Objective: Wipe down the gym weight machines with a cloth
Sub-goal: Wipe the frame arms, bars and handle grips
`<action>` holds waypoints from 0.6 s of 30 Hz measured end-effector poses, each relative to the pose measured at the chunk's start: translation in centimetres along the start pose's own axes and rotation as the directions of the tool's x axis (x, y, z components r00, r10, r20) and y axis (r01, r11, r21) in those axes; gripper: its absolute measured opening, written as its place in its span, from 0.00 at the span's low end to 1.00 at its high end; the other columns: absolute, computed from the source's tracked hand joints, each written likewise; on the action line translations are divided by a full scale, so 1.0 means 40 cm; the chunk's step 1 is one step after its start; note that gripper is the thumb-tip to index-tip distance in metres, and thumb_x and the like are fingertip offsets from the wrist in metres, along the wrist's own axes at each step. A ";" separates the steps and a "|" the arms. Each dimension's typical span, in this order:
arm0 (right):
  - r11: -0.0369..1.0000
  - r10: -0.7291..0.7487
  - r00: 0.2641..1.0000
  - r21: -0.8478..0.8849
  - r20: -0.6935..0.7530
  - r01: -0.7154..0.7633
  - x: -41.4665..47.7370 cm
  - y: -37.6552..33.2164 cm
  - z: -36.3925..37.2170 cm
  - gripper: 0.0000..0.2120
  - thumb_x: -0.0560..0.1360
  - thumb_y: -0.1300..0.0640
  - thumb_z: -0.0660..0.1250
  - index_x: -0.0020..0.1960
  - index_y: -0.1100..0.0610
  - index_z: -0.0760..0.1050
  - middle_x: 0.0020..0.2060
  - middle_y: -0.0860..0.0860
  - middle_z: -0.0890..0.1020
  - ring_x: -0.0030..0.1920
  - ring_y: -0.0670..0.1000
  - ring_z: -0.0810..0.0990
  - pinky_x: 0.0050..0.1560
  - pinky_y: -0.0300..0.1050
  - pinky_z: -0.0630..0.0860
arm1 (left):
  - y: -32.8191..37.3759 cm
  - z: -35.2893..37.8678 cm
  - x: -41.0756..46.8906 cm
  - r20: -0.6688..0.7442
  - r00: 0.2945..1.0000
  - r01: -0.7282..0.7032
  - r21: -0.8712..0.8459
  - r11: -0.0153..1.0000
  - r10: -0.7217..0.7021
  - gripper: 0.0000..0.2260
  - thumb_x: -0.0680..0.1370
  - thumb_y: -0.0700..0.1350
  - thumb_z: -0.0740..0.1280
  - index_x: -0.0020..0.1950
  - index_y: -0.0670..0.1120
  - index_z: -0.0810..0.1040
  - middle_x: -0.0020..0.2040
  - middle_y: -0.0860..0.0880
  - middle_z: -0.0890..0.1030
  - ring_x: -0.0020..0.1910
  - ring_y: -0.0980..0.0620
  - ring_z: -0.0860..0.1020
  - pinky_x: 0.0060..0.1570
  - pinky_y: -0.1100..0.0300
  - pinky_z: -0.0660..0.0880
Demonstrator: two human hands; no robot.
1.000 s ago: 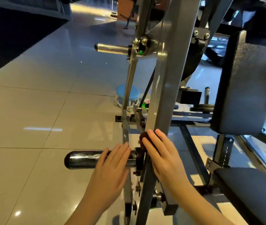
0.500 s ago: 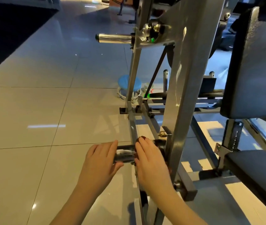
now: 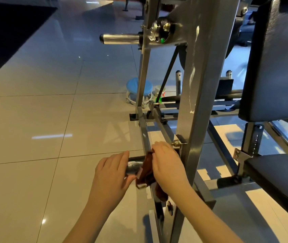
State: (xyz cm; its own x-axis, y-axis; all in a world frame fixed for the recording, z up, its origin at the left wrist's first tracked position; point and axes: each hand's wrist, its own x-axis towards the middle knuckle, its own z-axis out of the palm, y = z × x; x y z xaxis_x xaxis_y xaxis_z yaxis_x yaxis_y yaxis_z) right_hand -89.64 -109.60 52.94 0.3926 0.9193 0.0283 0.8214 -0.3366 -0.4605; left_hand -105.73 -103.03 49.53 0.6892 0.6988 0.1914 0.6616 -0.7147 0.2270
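Observation:
A grey steel weight machine frame [image 3: 197, 88] rises in front of me. A chrome weight peg [image 3: 135, 166] sticks out to the left near its base. My left hand [image 3: 112, 174] wraps over the outer end of that peg. My right hand [image 3: 167, 165] grips a brown cloth [image 3: 146, 174] against the peg's inner end, beside the frame upright. The cloth hangs down below the hand. A second chrome peg [image 3: 120, 39] juts out higher up on the frame.
Black back pad [image 3: 276, 58] and seat pad [image 3: 280, 174] stand to the right. A blue-lidded container [image 3: 132, 86] sits on the tiled floor [image 3: 34, 120] behind the frame. A dark mat [image 3: 8, 32] lies at far left. More machines stand beyond.
My view has shifted left and down along the frame. The right hand came off the upright onto the lower peg, and the brown cloth now hangs out below it. The left hand slid toward the peg's end.

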 end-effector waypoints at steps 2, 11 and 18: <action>0.999 0.049 0.997 -0.012 -0.059 -0.049 -0.005 -0.037 0.032 0.15 0.81 0.52 0.58 0.67 0.54 0.70 0.65 0.49 0.73 0.68 0.50 0.70 0.72 0.45 0.65 | -0.002 -0.008 0.001 0.009 1.000 -0.010 -0.049 0.999 0.010 0.32 0.62 0.50 0.80 0.63 0.42 0.76 0.53 0.47 0.82 0.49 0.46 0.81 0.51 0.49 0.77; 0.991 0.089 0.974 -0.076 -0.207 -0.107 -0.003 -0.027 0.057 0.13 0.79 0.53 0.58 0.58 0.54 0.78 0.59 0.48 0.78 0.63 0.49 0.73 0.66 0.41 0.63 | -0.098 -0.063 -0.022 0.190 0.980 0.111 -0.300 0.948 -0.055 0.31 0.77 0.58 0.64 0.76 0.53 0.57 0.72 0.55 0.67 0.67 0.54 0.68 0.68 0.60 0.64; 0.983 -0.121 0.985 -0.152 -0.124 0.101 -0.048 -0.087 0.091 0.17 0.77 0.50 0.55 0.56 0.54 0.80 0.55 0.49 0.80 0.60 0.50 0.76 0.64 0.52 0.75 | -0.134 -0.061 -0.015 0.236 0.971 0.054 -0.356 0.933 0.034 0.32 0.77 0.58 0.64 0.77 0.53 0.55 0.71 0.55 0.67 0.66 0.55 0.69 0.66 0.60 0.66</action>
State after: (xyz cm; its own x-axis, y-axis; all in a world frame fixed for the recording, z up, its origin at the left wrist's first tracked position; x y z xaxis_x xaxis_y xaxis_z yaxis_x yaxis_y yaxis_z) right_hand -94.75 -109.46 51.24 0.3387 0.9208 0.1931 0.9102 -0.2687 -0.3153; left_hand -110.41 -99.53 50.54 0.7613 0.6476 -0.0319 0.5495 -0.6183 0.5619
